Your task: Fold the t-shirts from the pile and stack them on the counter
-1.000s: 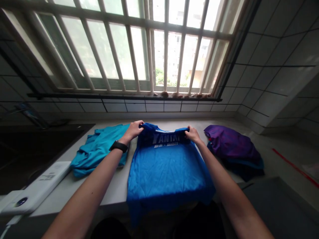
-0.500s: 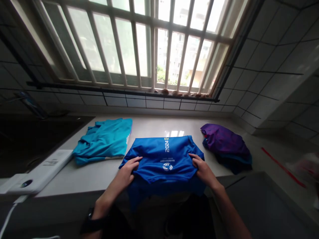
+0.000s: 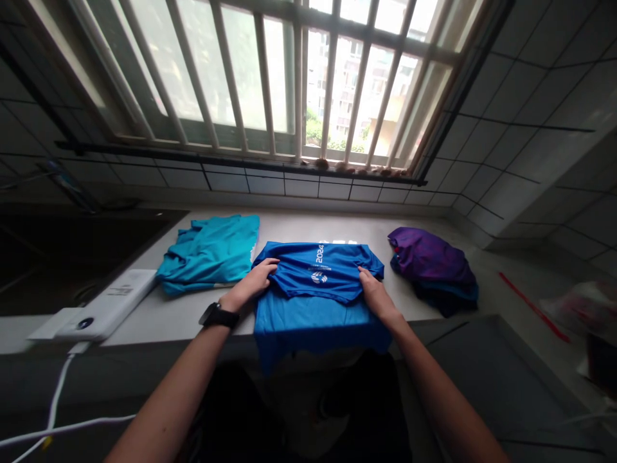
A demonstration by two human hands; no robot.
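A bright blue shirt [image 3: 318, 302] with white print lies on the pale countertop [image 3: 173, 312], its upper part folded over toward me and its lower edge hanging off the front. My left hand [image 3: 255, 283], a black watch on its wrist, pinches the left edge of the folded layer. My right hand [image 3: 373, 292] grips the right edge of the same layer. Both hands are closed on the cloth.
A teal garment [image 3: 209, 254] lies bunched to the left and a purple garment [image 3: 431, 267] to the right. A white device [image 3: 103, 312] with a cable sits at the counter's left front. A dark sink [image 3: 58, 257] is at far left, a barred window [image 3: 270, 83] behind.
My hands pulled the shirt's top edge from the far side toward me, folding it over; they now sit further up the counter on the folded layer's side edges.
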